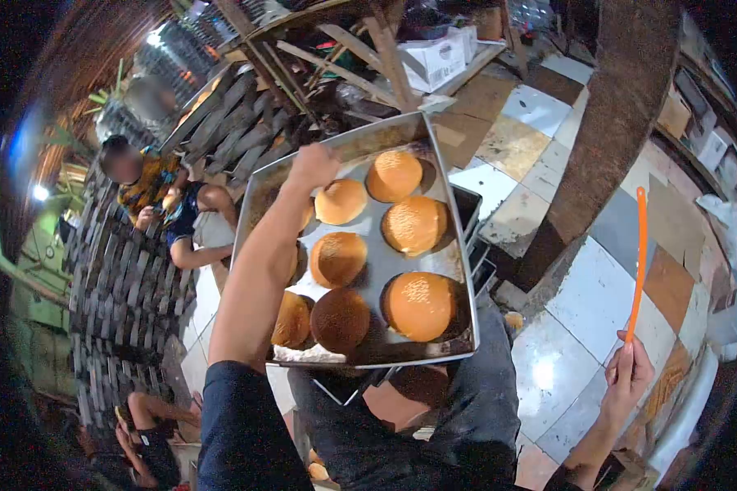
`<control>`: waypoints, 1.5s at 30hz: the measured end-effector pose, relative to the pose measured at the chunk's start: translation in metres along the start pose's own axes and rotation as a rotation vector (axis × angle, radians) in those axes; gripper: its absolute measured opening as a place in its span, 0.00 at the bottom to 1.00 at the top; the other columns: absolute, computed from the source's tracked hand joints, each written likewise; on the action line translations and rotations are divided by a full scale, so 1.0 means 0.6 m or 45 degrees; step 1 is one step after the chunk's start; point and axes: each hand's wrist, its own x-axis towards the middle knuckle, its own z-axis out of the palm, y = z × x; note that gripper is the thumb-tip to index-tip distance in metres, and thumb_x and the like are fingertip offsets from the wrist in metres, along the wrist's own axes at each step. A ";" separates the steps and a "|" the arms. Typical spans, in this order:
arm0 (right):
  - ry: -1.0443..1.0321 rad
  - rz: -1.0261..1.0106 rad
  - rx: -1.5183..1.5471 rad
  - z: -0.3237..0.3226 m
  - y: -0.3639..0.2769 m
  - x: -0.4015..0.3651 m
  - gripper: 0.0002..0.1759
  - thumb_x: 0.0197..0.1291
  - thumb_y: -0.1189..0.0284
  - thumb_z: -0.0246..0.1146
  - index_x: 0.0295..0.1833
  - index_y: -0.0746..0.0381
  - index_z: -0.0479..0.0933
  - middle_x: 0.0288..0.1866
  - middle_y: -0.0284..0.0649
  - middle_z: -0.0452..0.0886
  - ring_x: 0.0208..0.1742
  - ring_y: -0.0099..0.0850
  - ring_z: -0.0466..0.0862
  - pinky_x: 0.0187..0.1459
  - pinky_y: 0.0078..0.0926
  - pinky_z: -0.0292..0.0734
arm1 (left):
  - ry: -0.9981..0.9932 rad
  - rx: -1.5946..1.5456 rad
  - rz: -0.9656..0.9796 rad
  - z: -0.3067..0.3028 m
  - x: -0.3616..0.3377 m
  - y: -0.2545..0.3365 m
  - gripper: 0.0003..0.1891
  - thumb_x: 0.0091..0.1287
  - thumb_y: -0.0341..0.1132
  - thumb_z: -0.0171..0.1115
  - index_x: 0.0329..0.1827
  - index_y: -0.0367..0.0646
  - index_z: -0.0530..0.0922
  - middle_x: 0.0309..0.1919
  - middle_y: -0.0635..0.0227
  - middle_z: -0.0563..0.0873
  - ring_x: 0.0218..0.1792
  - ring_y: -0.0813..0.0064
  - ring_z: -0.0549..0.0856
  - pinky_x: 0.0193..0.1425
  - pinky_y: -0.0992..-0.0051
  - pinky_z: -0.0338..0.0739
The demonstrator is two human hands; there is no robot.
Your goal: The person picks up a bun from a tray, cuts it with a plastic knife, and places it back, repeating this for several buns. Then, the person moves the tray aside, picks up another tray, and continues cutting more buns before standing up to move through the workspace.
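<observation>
A rectangular metal baking tray (360,362) of round golden buns lies tilted over my legs in the head view. My left hand (313,168) is closed near the tray's far wall, just above a bun (341,201); what its fingers hold, if anything, is hidden. My forearm covers part of the buns on the left side. Bigger-looking buns, such as one bun (419,307), sit along the right side. Off to the right, away from the tray, my right hand (629,368) grips the lower end of a long, thin orange strip (642,262) with a small hole at its tip.
Under the tray are more dark metal trays (469,209). A wooden post (606,139) rises from the tiled floor (594,286) at right. A seated person (151,184) is at left beside stacked wood-like pieces (123,286); another person's legs (160,409) show lower left.
</observation>
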 end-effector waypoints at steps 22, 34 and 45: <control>-0.100 0.101 0.143 0.040 0.007 -0.014 0.15 0.67 0.70 0.55 0.45 0.73 0.77 0.15 0.26 0.65 0.14 0.12 0.60 0.16 0.13 0.50 | 0.112 -1.287 0.058 0.015 -0.044 0.119 0.14 0.69 0.38 0.48 0.38 0.39 0.79 0.37 0.63 0.83 0.39 0.73 0.80 0.46 0.72 0.74; -0.271 -0.036 0.340 0.066 -0.058 -0.086 0.15 0.68 0.72 0.51 0.48 0.75 0.74 0.17 0.28 0.63 0.16 0.13 0.59 0.17 0.13 0.49 | -0.044 -3.539 0.456 -0.098 -0.511 0.011 0.12 0.67 0.43 0.53 0.39 0.43 0.75 0.34 0.71 0.74 0.32 0.77 0.71 0.40 0.76 0.70; -1.019 -0.254 0.099 0.239 -0.146 -0.204 0.21 0.48 0.65 0.69 0.45 0.68 0.77 0.26 0.35 0.76 0.25 0.20 0.72 0.26 0.13 0.65 | 0.895 -3.108 -0.517 -0.007 -0.915 -0.003 0.17 0.70 0.44 0.41 0.46 0.41 0.73 0.41 0.59 0.79 0.41 0.59 0.82 0.50 0.56 0.77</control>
